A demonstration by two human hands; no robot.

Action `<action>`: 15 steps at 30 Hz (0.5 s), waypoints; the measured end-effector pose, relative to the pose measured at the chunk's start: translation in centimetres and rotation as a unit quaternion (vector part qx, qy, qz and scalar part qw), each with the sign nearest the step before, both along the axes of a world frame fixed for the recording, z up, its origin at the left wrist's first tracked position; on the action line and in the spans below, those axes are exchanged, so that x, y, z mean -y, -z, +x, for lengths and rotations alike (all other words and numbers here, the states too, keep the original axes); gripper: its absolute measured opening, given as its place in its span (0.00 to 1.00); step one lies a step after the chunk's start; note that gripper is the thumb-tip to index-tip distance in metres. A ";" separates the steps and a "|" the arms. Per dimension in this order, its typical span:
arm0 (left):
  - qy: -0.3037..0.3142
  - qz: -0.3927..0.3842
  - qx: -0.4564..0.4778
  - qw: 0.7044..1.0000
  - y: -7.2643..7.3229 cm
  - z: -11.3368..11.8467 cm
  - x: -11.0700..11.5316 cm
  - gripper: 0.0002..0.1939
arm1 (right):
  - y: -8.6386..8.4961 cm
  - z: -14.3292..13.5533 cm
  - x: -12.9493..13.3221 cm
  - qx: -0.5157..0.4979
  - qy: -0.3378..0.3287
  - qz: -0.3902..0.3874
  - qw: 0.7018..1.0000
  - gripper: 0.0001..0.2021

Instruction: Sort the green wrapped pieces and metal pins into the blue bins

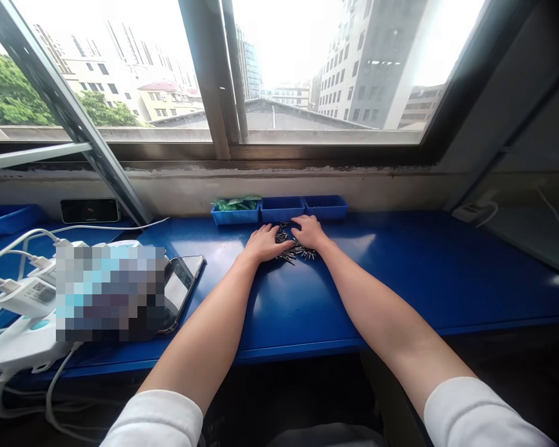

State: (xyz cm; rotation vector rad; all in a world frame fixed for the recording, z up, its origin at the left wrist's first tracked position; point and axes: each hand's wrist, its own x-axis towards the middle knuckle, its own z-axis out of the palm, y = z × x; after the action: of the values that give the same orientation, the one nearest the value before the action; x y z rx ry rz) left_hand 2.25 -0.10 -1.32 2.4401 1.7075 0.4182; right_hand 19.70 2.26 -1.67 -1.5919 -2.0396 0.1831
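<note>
Left hand (263, 243) and right hand (310, 233) reach out palms down, both loose w/ fingers apart; no grip visible, tho whether a fingertip pins any single pc, can't tell. White sleeves (156, 416) nearest the eye, soft matte cloth. Bench (298, 310) next: smooth glossy blue, streaked w/ glare. Off L: power strip (16, 347), hard white plastic w/ plugs & cables, plus phone (184, 285), flat, glassy, lying slantwise.

Then the heap (286, 255): small slim metal-looking pcs, dark w/ bright glints, loose on the bench b/w the hands. No shared axis, pcs point every which way; heap overall spreads approx L–R. Left hand at its L side, thumb over it; right hand at its R/far side. Neither clearly nearer.

Just beyond: 3 boxy blue plastic bins in a row. Left bin (235, 216) has crinkly green packets (237, 203); middle bin (283, 210) approx straight past the heap; right bin (326, 208) behind the right hand. Farthest: scuffed pale wall (382, 186), dark window frame (214, 81), bldgs (354, 74) outside.
</note>
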 end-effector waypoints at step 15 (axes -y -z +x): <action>0.033 0.038 -0.036 0.998 0.8 0.6 -0.8 0.36 | 0.5 -1.2 -1.1 0.067 -0.099 -0.058 0.991 0.25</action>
State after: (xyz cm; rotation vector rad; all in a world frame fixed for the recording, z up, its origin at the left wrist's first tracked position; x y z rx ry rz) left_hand 2.83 0.67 -2.16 2.5878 1.6612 0.3982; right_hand 18.50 3.40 -2.21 -1.5025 -2.3315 0.2782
